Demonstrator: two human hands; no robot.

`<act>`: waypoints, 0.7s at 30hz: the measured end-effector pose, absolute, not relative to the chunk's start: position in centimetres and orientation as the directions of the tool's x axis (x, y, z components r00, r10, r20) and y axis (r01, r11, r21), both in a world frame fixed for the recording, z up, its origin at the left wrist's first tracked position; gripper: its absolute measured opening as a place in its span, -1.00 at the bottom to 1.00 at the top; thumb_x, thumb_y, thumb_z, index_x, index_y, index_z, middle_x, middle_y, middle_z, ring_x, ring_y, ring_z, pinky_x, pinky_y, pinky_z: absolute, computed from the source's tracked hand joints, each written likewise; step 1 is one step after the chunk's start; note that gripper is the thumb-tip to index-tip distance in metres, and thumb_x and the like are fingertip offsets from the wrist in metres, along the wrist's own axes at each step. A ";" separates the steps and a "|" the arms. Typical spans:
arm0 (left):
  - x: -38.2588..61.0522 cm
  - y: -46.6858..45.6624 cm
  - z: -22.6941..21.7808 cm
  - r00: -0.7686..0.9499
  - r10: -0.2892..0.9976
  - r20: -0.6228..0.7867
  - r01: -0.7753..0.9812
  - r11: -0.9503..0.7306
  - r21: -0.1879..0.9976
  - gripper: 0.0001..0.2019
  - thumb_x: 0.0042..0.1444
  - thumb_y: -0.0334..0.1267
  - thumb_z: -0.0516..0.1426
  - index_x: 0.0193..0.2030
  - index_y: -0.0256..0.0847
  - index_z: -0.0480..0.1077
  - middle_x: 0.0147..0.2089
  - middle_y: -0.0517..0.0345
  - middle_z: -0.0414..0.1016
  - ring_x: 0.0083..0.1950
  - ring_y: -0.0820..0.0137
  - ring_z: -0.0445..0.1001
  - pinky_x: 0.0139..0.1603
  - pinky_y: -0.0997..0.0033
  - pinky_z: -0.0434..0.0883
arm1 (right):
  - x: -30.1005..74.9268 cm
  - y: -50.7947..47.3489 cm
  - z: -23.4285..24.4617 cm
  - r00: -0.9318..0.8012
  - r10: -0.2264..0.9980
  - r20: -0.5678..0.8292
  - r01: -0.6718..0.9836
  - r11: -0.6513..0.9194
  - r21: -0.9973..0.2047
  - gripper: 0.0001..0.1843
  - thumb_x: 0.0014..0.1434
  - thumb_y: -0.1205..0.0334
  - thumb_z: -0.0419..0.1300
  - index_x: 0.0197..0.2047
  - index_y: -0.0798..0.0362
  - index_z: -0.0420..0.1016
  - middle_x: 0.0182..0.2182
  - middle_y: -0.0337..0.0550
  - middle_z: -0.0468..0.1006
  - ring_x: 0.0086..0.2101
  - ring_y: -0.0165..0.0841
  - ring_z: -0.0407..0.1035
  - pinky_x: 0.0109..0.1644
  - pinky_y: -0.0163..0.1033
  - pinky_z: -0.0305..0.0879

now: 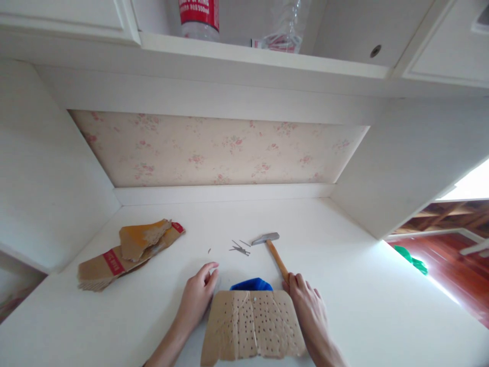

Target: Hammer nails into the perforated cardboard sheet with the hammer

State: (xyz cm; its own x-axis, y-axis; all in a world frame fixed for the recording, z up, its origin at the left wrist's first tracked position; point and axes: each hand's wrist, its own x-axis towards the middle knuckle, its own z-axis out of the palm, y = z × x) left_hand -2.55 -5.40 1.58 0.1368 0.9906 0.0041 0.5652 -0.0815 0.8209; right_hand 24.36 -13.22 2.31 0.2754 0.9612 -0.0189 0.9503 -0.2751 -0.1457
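A hammer [278, 259] with a wooden handle lies on the white tabletop, its metal head pointing away from me. My right hand [308, 308] is closed around the near end of its handle. In front of me is a piece of brown cardboard [263, 323] punched with many small holes, with a nail head showing near its far edge. Behind that edge a blue object [251, 284] is partly visible. My left hand [197, 294] rests beside the cardboard's left side, fingers curled in; whatever they may hold is hidden. Several loose nails [240, 248] lie left of the hammer head.
Torn cardboard pieces [132, 250] lie at the left of the tabletop. White side panels [405, 153] and a low back ledge [225, 194] enclose the surface. Overhead, a shelf [263, 58] carries plastic bottles [198, 18]. A green object [411, 259] is on the reddish floor at right.
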 end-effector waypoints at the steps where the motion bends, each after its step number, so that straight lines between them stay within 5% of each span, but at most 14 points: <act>1: -2.5 -5.4 1.5 0.138 0.990 -0.001 0.565 -0.078 0.822 -0.56 0.24 0.01 -0.03 0.01 -0.23 0.48 -0.48 0.23 0.43 -0.44 0.32 0.43 -0.35 0.39 0.31 | 24.4 -13.2 2.2 0.273 0.962 -0.021 0.950 -0.273 -0.150 -0.80 0.40 0.25 -0.04 -0.10 0.08 0.39 -0.18 -0.05 0.55 -0.14 -0.11 0.49 -0.10 -0.02 0.34; 7: -2.4 -5.5 1.3 0.153 0.988 -0.022 0.562 -0.068 0.824 -0.57 0.25 0.02 -0.04 -0.02 -0.21 0.50 -0.44 0.20 0.49 -0.39 0.31 0.46 -0.30 0.40 0.32 | 25.1 -13.2 2.5 0.274 0.961 0.040 0.947 -0.262 -0.186 -0.58 0.40 0.14 -0.11 0.15 0.10 0.39 -0.09 0.07 0.52 -0.15 -0.07 0.46 -0.11 0.00 0.36; 9: -2.3 -5.5 1.3 0.161 0.986 -0.035 0.564 -0.062 0.824 -0.56 0.25 0.03 -0.04 -0.03 -0.21 0.50 -0.42 0.19 0.51 -0.38 0.31 0.47 -0.31 0.40 0.32 | 25.4 -12.6 3.1 0.323 0.941 0.100 0.899 -0.272 -0.342 -0.52 0.38 0.08 -0.13 0.21 0.09 0.37 -0.02 0.10 0.51 -0.09 -0.01 0.42 -0.01 0.05 0.30; 12: -2.2 -5.6 1.3 0.177 0.983 -0.052 0.567 -0.059 0.822 -0.56 0.26 0.03 -0.05 -0.03 -0.21 0.50 -0.43 0.18 0.52 -0.39 0.31 0.47 -0.31 0.40 0.32 | 25.7 -10.9 3.9 0.446 0.892 0.070 0.610 -0.246 -0.753 -0.54 0.32 -0.07 -0.06 0.03 0.00 0.50 0.02 0.01 0.55 0.00 -0.04 0.38 0.07 -0.02 0.21; 13: -2.2 -5.7 1.3 0.187 0.981 -0.054 0.566 -0.062 0.822 -0.57 0.26 0.02 -0.05 -0.04 -0.20 0.50 -0.42 0.18 0.53 -0.39 0.31 0.47 -0.31 0.40 0.32 | 25.9 -10.1 4.0 0.461 0.886 0.049 0.541 -0.236 -0.807 -0.55 0.29 -0.11 -0.03 -0.06 -0.02 0.53 -0.05 -0.03 0.59 -0.04 -0.08 0.40 0.03 -0.07 0.23; 16: -2.2 -5.8 1.5 0.230 0.971 -0.056 0.559 -0.085 0.825 -0.62 0.26 -0.02 -0.03 -0.13 -0.18 0.53 -0.36 0.16 0.59 -0.34 0.31 0.51 -0.27 0.42 0.32 | 26.8 -7.8 3.8 0.492 0.870 0.036 0.429 -0.206 -0.879 -0.54 0.22 -0.21 0.04 -0.27 -0.01 0.51 -0.40 -0.17 0.57 -0.32 -0.23 0.40 -0.24 -0.19 0.25; 21: -1.9 -5.7 1.8 0.250 0.967 -0.051 0.564 -0.103 0.819 -0.64 0.25 -0.08 -0.03 -0.25 -0.18 0.54 -0.33 0.14 0.62 -0.31 0.32 0.53 -0.29 0.45 0.31 | 29.3 -5.4 2.0 0.554 0.832 -0.010 0.243 -0.173 -0.955 -0.49 0.19 -0.26 0.05 -0.58 -0.07 0.11 -0.68 -0.48 0.01 -0.63 -0.45 -0.04 -0.56 -0.27 -0.06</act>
